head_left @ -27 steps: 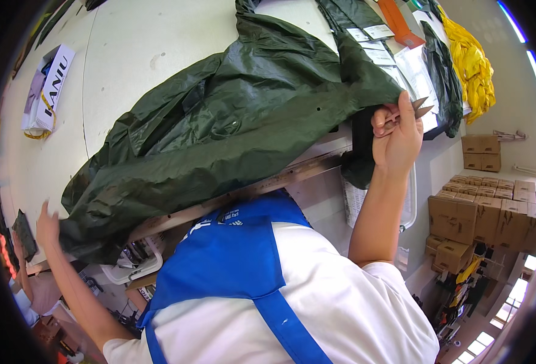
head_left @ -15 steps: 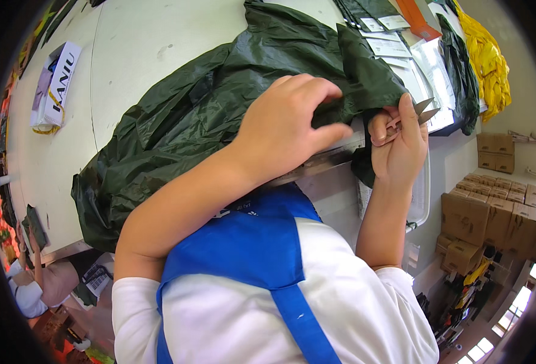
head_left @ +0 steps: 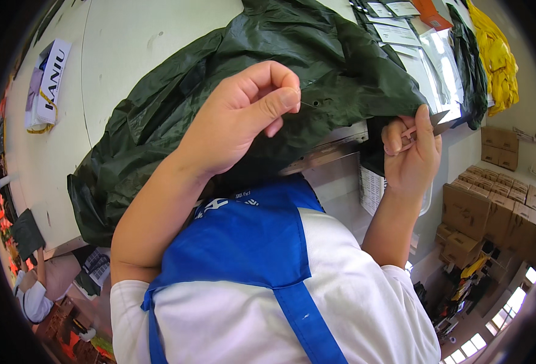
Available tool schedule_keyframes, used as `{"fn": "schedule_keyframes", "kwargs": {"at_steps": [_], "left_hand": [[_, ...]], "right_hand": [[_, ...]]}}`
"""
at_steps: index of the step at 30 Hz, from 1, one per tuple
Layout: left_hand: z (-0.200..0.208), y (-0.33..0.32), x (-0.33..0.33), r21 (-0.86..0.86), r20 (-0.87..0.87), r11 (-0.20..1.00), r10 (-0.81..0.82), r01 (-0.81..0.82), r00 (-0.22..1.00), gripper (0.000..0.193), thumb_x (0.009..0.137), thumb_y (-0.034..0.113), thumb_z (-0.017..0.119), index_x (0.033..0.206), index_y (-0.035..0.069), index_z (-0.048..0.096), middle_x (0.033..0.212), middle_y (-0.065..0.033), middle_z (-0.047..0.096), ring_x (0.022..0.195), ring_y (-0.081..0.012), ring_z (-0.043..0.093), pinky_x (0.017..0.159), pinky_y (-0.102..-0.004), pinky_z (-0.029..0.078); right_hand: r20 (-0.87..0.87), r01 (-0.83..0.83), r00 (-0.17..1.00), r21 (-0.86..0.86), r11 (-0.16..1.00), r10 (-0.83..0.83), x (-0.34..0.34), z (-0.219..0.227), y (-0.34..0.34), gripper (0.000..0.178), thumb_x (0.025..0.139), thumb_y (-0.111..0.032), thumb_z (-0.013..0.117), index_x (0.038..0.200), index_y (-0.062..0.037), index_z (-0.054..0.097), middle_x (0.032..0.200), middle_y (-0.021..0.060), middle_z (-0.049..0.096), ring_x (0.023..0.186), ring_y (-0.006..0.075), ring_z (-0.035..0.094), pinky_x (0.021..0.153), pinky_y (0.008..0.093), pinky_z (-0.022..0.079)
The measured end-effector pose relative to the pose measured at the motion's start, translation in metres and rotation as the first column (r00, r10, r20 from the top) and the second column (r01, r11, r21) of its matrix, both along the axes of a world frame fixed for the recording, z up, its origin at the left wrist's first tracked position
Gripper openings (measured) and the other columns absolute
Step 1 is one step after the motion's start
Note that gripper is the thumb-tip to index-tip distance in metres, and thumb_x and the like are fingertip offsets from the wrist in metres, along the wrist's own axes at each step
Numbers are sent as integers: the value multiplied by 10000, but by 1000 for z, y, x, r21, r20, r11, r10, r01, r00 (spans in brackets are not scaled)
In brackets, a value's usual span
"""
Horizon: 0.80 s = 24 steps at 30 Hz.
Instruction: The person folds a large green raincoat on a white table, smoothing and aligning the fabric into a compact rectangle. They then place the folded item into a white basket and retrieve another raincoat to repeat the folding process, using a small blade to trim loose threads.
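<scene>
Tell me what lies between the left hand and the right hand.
In the head view, dark green fabric spans the stretch between the left hand and the right hand.

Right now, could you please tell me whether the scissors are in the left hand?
No, the scissors are in the right hand, by the edge of the dark green fabric.

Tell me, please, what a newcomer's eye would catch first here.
Probably the glossy dark green fabric lying across the white table, mid-picture. Next come the pink-handled scissors in the right hand and the left hand, thumb and forefinger pinched, over the fabric. Bright yellow material stands out at the upper right.
</scene>
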<state>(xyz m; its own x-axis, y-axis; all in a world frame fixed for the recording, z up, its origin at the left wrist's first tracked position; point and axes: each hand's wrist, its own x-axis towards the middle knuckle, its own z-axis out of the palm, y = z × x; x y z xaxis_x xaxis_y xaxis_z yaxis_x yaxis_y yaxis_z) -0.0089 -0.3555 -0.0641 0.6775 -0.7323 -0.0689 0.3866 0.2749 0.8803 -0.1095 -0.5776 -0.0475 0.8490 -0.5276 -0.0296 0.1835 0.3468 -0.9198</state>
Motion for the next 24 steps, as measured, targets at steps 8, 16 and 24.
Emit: {"fn": "schedule_keyframes", "kwargs": {"at_steps": [8, 16, 24], "left_hand": [[-12, 3, -13, 36, -2, 999, 10, -10, 1000, 125, 952, 217, 559, 932, 98, 526, 949, -9, 547, 928, -111, 552, 755, -250, 452], [-7, 1, -22, 40, 45, 999, 15, -17, 999, 139, 931, 196, 593, 920, 65, 548, 907, -22, 568, 868, -104, 522, 808, -247, 424], [-6, 3, -25, 47, 44, 999, 21, -23, 999, 137, 926, 183, 601, 904, 58, 550, 898, -22, 571, 861, -104, 516, 813, -245, 416]], "right_hand": [[-597, -638, 749, -533, 556, 287, -32, 32, -10, 341, 937, -329, 516, 912, 10, 547, 698, 63, 558, 553, 131, 449, 524, 258, 354], [-309, -309, 951, -950, -38, -17, -1, 26, 45, 251, 718, -165, 732, 915, -84, 597, 774, 61, 576, 635, 254, 580, 567, 342, 460], [-326, -331, 943, -937, -108, -61, 1, 27, 56, 175, 702, -154, 737, 808, -96, 610, 754, 34, 576, 646, 243, 592, 546, 340, 455]]}}
